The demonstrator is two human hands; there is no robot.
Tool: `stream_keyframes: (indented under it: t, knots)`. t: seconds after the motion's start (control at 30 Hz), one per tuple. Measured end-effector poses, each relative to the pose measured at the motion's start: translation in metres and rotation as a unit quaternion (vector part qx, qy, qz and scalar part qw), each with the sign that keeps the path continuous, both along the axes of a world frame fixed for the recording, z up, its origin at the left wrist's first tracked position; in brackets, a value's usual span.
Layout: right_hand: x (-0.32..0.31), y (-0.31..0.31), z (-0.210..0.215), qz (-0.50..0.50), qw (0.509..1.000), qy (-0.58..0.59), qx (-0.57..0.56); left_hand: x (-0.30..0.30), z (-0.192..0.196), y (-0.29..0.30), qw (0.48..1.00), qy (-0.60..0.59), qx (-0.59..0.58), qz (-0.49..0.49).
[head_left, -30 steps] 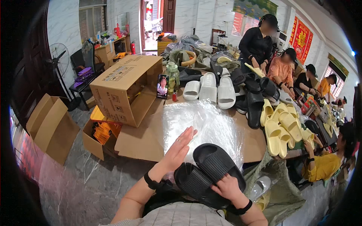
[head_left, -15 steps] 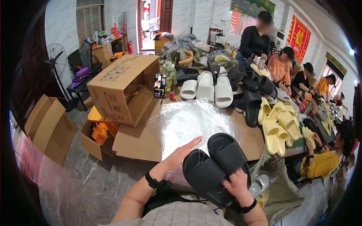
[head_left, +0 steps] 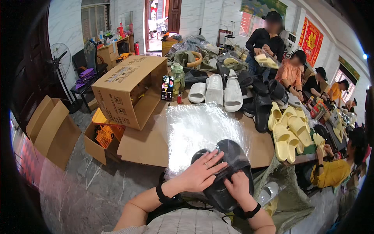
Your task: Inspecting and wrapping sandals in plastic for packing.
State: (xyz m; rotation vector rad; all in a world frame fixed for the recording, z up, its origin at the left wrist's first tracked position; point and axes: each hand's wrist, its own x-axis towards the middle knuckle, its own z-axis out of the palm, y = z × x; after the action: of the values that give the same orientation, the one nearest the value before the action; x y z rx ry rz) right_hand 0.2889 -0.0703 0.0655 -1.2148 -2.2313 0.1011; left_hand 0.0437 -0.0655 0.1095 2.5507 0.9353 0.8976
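A pair of black slippers [head_left: 220,195] is held in front of me, above the near edge of the table. My right hand [head_left: 239,188] has its fingers curled around them by the straps. Across the upper part of the pair lies my left hand [head_left: 200,171], fingers spread and fairly flat. Shiny clear film, apparently a plastic bag [head_left: 235,149], covers the toe end of the slippers; how far down it reaches is hard to make out. Just beyond lies a stack of clear plastic bags [head_left: 194,126] on the cardboard-covered tabletop [head_left: 136,150].
An open carton [head_left: 128,91] stands left, near a propped phone [head_left: 167,87] and a glass jar [head_left: 177,76]. White slippers [head_left: 215,91] and yellow slippers [head_left: 290,132] are piled across the table. A box of orange items [head_left: 103,138] sits lower left. Several people work on the right.
My left hand has moved right from the bag stack onto the slippers. Clear film now lies over their toe end. A standing person across the table has raised a bagged yellow pair.
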Motion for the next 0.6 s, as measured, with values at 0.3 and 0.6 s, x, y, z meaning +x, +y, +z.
stream_keyframes:
  t: [0.3,0.6]
  knots:
    - [-0.013,0.012,-0.003,-0.053,0.996,0.034,-0.067,0.003,0.003,0.001,0.997,-0.028,-0.011,-0.069]
    - [-0.055,0.077,-0.010,0.012,0.988,0.154,-0.007,0.017,0.012,-0.015,0.982,-0.036,-0.024,-0.183]
